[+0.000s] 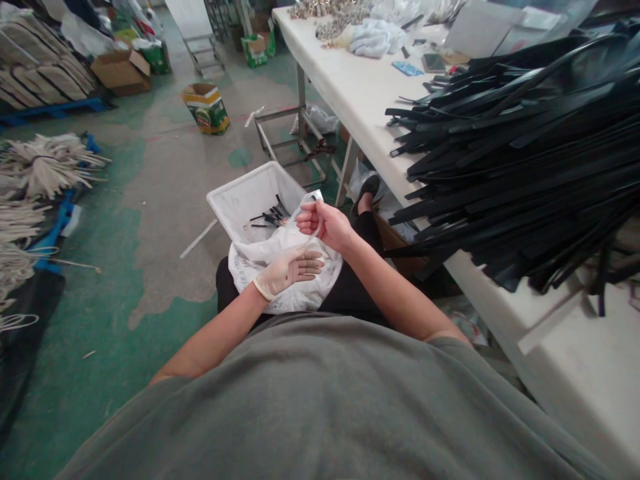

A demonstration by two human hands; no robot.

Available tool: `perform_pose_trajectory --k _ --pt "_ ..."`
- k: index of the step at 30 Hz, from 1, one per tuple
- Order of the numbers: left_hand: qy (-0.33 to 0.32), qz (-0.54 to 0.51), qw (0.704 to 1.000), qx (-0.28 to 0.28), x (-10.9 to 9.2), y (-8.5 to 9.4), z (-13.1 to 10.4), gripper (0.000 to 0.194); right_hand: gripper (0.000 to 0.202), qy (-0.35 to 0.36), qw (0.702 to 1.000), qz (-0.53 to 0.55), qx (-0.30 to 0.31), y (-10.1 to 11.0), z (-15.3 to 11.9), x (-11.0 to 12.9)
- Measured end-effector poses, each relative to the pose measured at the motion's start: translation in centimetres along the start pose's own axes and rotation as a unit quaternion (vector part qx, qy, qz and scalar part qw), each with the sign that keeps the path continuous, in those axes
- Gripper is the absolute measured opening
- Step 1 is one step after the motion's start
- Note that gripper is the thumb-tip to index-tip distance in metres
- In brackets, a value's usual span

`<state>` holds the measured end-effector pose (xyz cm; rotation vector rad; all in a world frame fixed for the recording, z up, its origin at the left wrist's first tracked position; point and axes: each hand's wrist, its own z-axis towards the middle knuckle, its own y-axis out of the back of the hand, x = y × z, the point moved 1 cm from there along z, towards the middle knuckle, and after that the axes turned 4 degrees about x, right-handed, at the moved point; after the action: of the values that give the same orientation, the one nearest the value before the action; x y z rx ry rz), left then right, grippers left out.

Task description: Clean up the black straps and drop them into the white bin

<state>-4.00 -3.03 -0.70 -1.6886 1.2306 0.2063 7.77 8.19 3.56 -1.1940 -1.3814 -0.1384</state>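
My left hand (291, 272) wears a pale thin glove with the fingertips bare. It is palm up over my lap, its fingers stretched out, holding nothing. Just above it, my right hand (330, 225) is bare, with its fingers curled around a translucent whitish strip (316, 195) that bends in a loop; its exact kind is unclear. Beneath both hands a white cloth or bag (305, 297) covers my lap. Its upper edge lies against a white plastic bin (225, 208), in which several short black strips (275, 215) lie.
A white table (345, 87) on my right bears a large pile of black straps (515, 147), white gloves (376, 39) and small metal parts (333, 27). A metal frame (285, 143) stands under it. Cardboard boxes (206, 110) and rope bundles (43, 167) are on the floor.
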Motion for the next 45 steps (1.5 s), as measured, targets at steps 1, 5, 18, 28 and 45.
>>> perform_pose_trajectory --k 1,5,18,28,45 --pt "0.008 -0.025 1.0 0.0 -0.2 0.3 0.2 0.034 0.041 -0.005 1.0 -0.001 0.009 -0.1 -0.2 -0.1" --pt "0.032 -0.076 0.997 -0.005 -0.7 0.6 0.6 0.043 0.04 -0.006 0.999 -0.009 0.043 -0.3 -0.8 -0.5" --pt "-0.046 0.001 0.997 -0.066 0.0 -1.8 1.0 0.022 0.042 0.019 0.996 -0.033 0.075 0.8 -0.4 -1.8" --pt "-0.122 0.07 0.983 -0.121 0.4 -0.7 1.5 0.03 0.038 -0.008 0.981 -0.186 0.054 3.1 -1.2 -2.8" --pt "-0.059 0.134 0.981 -0.128 1.3 1.3 1.8 0.043 0.021 0.043 0.907 -0.405 0.105 4.1 -1.2 -3.8"
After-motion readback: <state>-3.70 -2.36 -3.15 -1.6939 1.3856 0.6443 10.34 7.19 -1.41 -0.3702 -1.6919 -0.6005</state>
